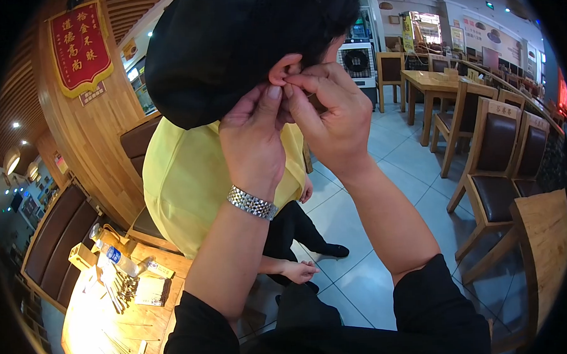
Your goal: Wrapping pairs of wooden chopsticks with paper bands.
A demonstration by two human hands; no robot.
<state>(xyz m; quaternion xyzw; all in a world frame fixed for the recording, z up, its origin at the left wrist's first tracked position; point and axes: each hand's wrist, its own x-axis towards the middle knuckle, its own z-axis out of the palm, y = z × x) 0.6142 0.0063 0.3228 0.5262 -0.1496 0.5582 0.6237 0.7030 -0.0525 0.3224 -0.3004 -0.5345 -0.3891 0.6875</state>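
Observation:
A person in a yellow top [193, 181] and black headwear [211, 52] stands side-on in front of me. At that person's ear [284, 68] both of my hands meet. My left hand [257, 130], with a metal-link watch band [252, 203] on the wrist, has its thumb at the earlobe. My right hand [335, 113] pinches with thumb and index finger at the lobe's front edge. Whether a small item sits between the fingertips cannot be told. The person's own hand [301, 271] hangs lower down.
Lower left, a wooden table [149, 251] bears thin dark sticks [120, 291], a plastic bottle [121, 260], a jug [108, 234] and a wooden box [82, 256]. Wooden chairs [492, 168] and another table [547, 251] stand at right. A bench [63, 243] is at left.

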